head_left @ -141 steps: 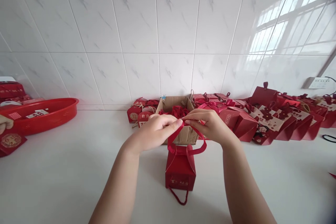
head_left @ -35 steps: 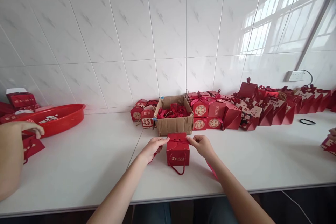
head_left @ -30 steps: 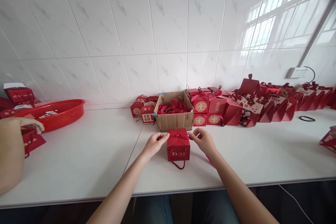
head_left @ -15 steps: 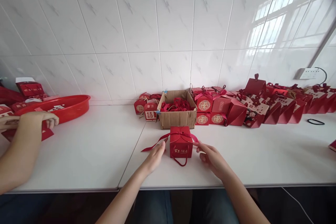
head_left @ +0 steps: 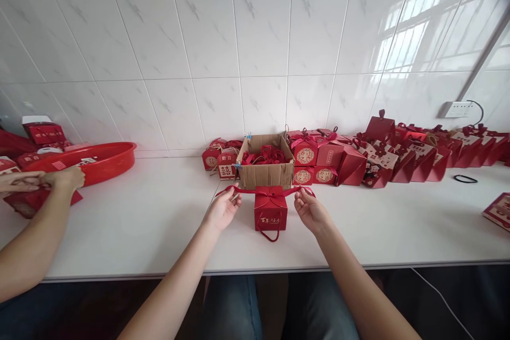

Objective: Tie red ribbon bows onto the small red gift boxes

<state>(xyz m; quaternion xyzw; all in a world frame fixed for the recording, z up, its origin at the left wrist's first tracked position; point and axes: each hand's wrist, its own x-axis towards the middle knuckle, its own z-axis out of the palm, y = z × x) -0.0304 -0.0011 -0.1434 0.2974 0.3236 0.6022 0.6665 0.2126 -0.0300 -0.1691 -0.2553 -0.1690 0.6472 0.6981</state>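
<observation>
Head view: the red gift box stands upright on the white counter, centred before the person and just in front of an open cardboard carton. Its printed face and cord handle are turned toward the person, so the top closure is the side presented to the hands.

A red ribbon crosses the top of the box, with what looks like a knot at the centre. The left hand pinches the ribbon's left end between thumb and fingers. The right hand pinches the right end in the same narrow grip. Both hands sit level with the box top and apart from its sides. The ribbon therefore runs taut and nearly horizontal, and the pull appears to be balanced, which would keep the box from tipping or sliding.

The carton holds loose red ribbons and stands within easy reach. Tied gift boxes line the tiled wall to the right of the carton, with more to its left, so the working area in front stays separate from them.

At far left, a co-worker's hand rests on a flat red pack beside a red oval tray, well apart from the person's own hands.
</observation>
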